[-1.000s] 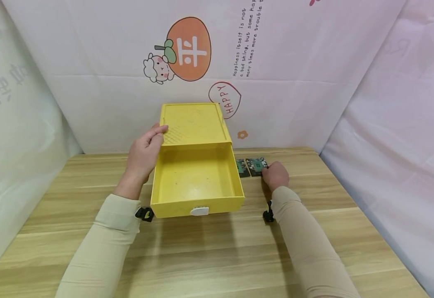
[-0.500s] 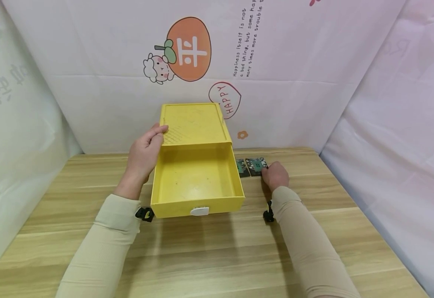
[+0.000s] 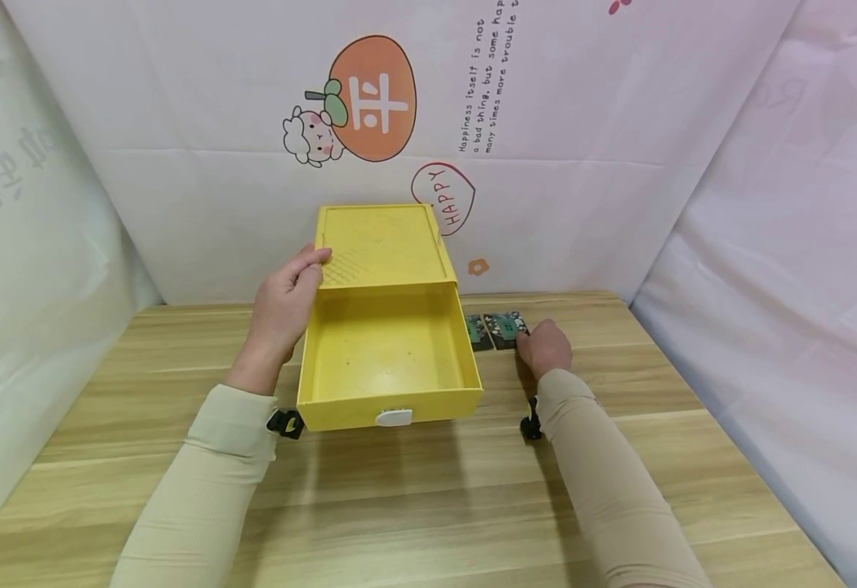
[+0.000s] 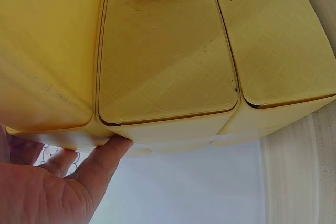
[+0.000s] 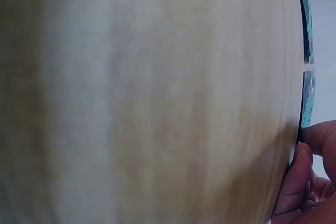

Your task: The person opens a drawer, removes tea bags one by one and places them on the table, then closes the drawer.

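A: Where do things stand with the yellow plastic drawer box (image 3: 384, 269)?

B: Its drawer (image 3: 390, 363) is already pulled out toward the near edge of the pale wooden surface (image 3: 413, 498), and the tray looks bare inside. The left hand (image 3: 284, 306) holds the box's left top edge, thumb on the lid and fingers curled round the side; the left wrist view shows a fingertip pressed against the yellow rim.

A: And the right hand?

B: The right hand (image 3: 543, 347) rests on the surface right of the drawer, fingers curled at the edge of two small dark cards with teal print (image 3: 494, 329). The right wrist view shows the fingertips touching a card's edge, so I judge it is pinching or about to lift one. Neither card has left the surface, so judging by that, the opening is done and the cards are what is left.

A: The room?

B: The box stands toward the far edge, before a white cloth backdrop (image 3: 582, 204) printed with an orange fruit, a sheep and a "HAPPY" bubble. Pale cloth also hangs at both sides.
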The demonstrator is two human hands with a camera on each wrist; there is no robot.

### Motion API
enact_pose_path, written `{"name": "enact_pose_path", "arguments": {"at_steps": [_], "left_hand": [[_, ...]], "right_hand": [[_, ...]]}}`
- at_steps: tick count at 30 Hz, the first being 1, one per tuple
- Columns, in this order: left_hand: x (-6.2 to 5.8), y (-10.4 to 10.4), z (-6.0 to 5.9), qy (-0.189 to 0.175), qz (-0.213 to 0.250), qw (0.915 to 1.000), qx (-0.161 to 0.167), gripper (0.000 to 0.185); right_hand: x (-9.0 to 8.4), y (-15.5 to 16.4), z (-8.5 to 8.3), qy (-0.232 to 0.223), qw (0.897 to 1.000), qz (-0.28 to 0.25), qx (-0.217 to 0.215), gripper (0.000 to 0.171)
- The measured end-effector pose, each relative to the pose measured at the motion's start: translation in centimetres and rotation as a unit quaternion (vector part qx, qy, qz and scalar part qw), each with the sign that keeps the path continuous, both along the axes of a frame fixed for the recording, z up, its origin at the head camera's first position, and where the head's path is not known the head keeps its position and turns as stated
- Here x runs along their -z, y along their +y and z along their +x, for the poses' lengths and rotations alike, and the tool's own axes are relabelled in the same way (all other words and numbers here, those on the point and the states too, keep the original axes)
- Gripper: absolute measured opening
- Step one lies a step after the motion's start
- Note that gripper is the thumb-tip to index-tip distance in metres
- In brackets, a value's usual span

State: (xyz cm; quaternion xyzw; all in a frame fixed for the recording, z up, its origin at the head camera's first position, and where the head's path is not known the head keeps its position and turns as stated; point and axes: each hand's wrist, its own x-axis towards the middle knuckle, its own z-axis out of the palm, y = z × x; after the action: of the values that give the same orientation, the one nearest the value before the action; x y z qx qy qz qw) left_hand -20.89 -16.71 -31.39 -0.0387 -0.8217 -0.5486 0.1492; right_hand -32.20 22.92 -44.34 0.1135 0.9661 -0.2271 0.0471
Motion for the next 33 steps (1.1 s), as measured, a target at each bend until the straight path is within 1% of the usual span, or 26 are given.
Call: {"name": "enact_pose_path", "arguments": {"at_steps": [10,17,22,33], "left_hand": [[-0.04,0.01,-0.07,-0.002,-0.003,1.0000,-0.004,0.049],[-0.06,-0.01,-0.10,-0.004,0.001,1.0000,0.000,0.049],[-0.05,0.03,-0.11,-0.003,0.001,1.0000,0.001,0.049],[-0.05,0.02,-0.01,0.001,-0.004,1.0000,0.004,0.050]], "right_hand": [[0.02,-0.06,0.03,-0.001,1.000,0.000,0.004,0.056],[0.22,0.16,0.01,0.004,1.000,-0.021,0.001,0.053],[0.32,0.38,0.03,0.006,1.000,-0.027,-0.006,0.051],[0.26,0.61,0.31,0.026,0.998,-0.053,-0.005,0.056]]}}
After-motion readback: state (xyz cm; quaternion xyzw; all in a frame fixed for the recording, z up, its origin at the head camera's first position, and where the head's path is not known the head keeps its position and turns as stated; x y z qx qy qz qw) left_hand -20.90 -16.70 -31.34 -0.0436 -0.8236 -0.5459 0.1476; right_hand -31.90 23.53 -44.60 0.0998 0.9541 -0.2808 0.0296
